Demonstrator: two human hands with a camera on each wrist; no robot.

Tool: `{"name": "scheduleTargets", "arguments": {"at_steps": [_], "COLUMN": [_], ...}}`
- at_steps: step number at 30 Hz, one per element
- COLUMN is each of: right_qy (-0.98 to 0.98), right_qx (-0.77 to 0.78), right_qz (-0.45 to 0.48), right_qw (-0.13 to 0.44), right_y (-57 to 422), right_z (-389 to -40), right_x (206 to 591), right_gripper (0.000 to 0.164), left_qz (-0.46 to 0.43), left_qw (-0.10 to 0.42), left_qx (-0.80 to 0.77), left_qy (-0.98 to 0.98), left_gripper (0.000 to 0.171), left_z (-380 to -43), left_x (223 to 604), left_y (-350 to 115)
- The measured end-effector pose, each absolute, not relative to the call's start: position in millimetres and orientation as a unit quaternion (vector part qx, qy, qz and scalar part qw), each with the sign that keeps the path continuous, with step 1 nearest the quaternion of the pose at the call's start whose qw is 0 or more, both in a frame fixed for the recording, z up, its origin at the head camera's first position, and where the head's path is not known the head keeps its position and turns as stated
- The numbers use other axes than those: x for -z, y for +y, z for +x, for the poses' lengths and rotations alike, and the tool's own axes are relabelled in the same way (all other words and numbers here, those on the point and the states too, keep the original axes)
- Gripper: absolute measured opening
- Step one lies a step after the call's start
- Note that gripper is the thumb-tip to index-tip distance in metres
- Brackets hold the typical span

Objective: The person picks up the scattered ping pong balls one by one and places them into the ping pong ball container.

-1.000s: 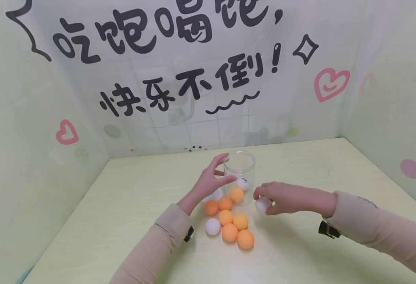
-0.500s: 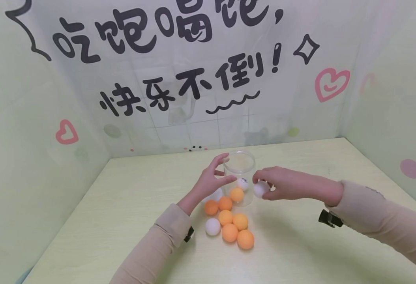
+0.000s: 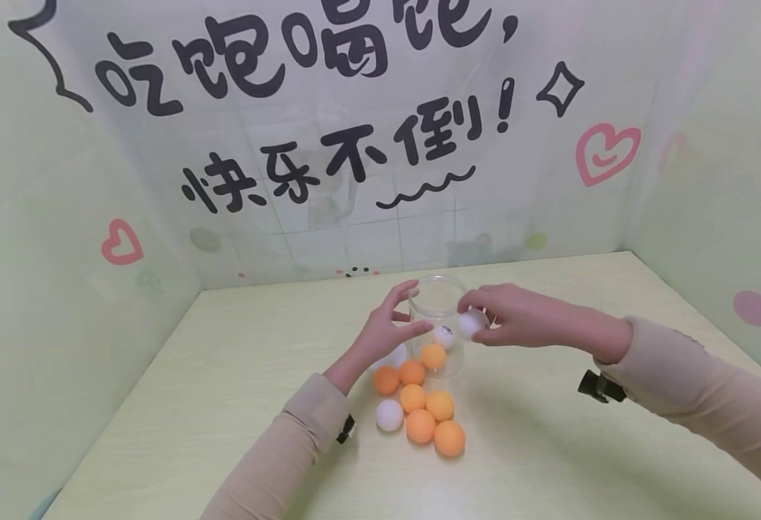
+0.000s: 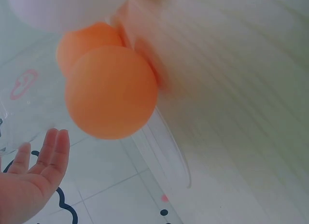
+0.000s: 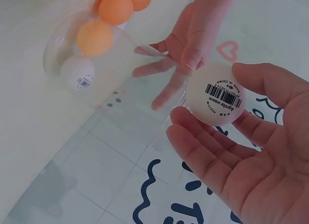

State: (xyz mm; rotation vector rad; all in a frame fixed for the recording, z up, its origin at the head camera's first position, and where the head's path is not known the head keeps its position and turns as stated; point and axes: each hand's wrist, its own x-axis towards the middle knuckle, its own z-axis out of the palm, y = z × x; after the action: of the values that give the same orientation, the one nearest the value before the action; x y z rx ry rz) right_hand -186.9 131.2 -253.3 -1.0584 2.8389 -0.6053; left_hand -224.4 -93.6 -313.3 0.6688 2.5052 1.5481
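Several orange balls [image 3: 421, 426] lie nearest you on the surface [image 3: 237, 404]; beyond, your right hand [image 3: 526, 316] pinches a white ball [image 3: 470, 326] in its fingers beside the jar [image 3: 439, 314]; better lift it over the top before letting go, and let your left hand [image 3: 383, 336], fingers spread, steady the jar, which stands upright, long axis vertical, mouth up

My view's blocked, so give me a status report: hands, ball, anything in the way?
Right hand pinching white ball near jar. Left hand at jar's side, fingers spread. Nothing seen blocking jar's mouth.
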Motion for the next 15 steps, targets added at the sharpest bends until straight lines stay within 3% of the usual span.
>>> {"name": "scheduleTargets", "arguments": {"at_steps": [15], "right_qy": [0.915], "right_qx": [0.206], "right_qz": [-0.345], "right_qw": [-0.030], "right_y": [130.1], "right_z": [-192.5], "right_x": [247.6], "right_gripper": [0.027], "left_qz": [0.222], "left_qw": [0.061], "left_qx": [-0.505], "left_qy": [0.832], "left_gripper": [0.068], "left_z": [-222.0], "left_x": [311.9], "left_y": [-92.9]}}
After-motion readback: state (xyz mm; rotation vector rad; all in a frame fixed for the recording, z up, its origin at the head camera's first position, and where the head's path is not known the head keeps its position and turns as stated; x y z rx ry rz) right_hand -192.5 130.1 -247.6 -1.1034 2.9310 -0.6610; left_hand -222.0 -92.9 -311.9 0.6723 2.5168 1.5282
